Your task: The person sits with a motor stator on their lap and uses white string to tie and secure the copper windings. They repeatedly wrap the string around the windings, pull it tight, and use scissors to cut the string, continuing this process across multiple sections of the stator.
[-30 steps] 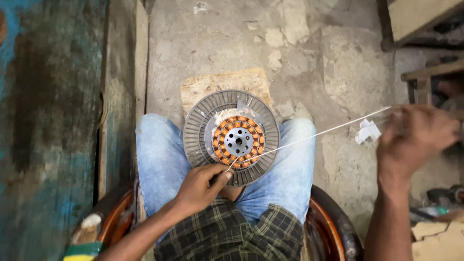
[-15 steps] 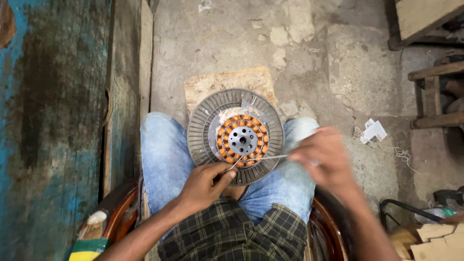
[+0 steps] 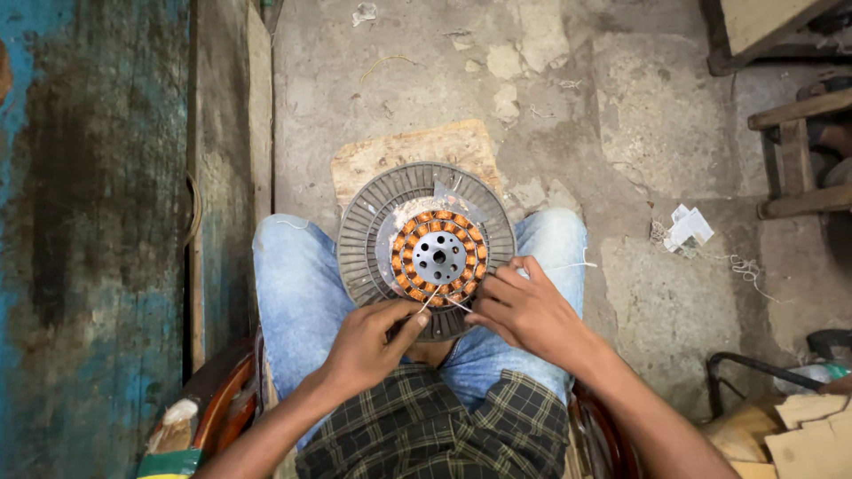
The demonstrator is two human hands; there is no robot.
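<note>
A round grey motor stator [image 3: 368, 235] with a ring of copper windings [image 3: 410, 266] and a grey metal hub lies on my lap, across my blue-jeaned knees. My left hand [image 3: 368, 341] pinches a thin white thread [image 3: 429, 300] at the stator's near edge. My right hand [image 3: 524, 310] sits just right of it, fingertips on the same thread by the windings. Both hands meet at the lower rim of the copper ring.
A worn piece of cardboard [image 3: 399, 151] lies on the concrete floor beyond my knees. A blue painted wooden wall [image 3: 98, 222] runs along the left. Crumpled white paper [image 3: 688, 229] and wooden furniture legs [image 3: 794, 160] are at the right. I sit on a round-rimmed chair [image 3: 222, 399].
My right hand was stretched far right pulling the thread taut; it has swung back in and now rests at the stator beside my left hand.
</note>
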